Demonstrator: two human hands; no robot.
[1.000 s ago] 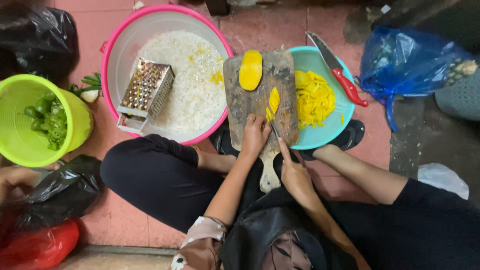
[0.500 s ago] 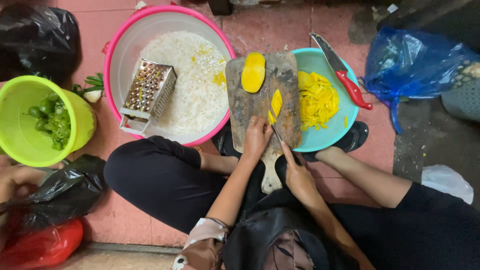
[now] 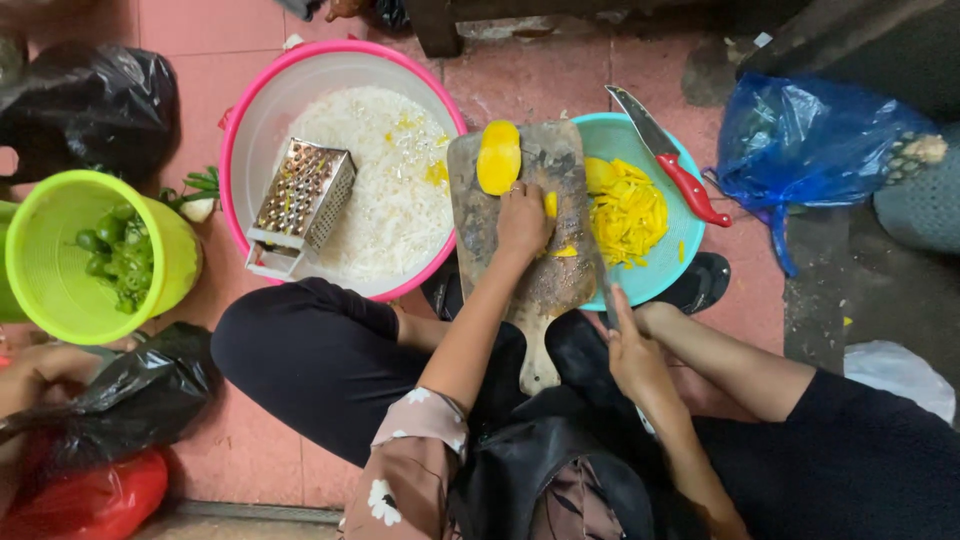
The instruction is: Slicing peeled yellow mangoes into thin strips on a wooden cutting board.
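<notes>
Wooden cutting board point(image 3: 520, 250): worn, dark-stained, paddle shape, handle pointing back at the person, lying flat across the lap and bridging the rims of 2 basins.

Mango half point(image 3: 498, 157): yellow-orange, oval, cut face up, near the board's far end, left of centre.

Mango piece point(image 3: 550, 204): small yellow sliver on the board, touching the left hand point(image 3: 523, 222), which lies fingers-down on the board just behind the half.

Small yellow scrap point(image 3: 564, 251) on the board's right edge.

Knife blade point(image 3: 603, 283): thin and dark, held in the right hand point(image 3: 632, 350) just off the board's right edge, tip pointing away.
</notes>
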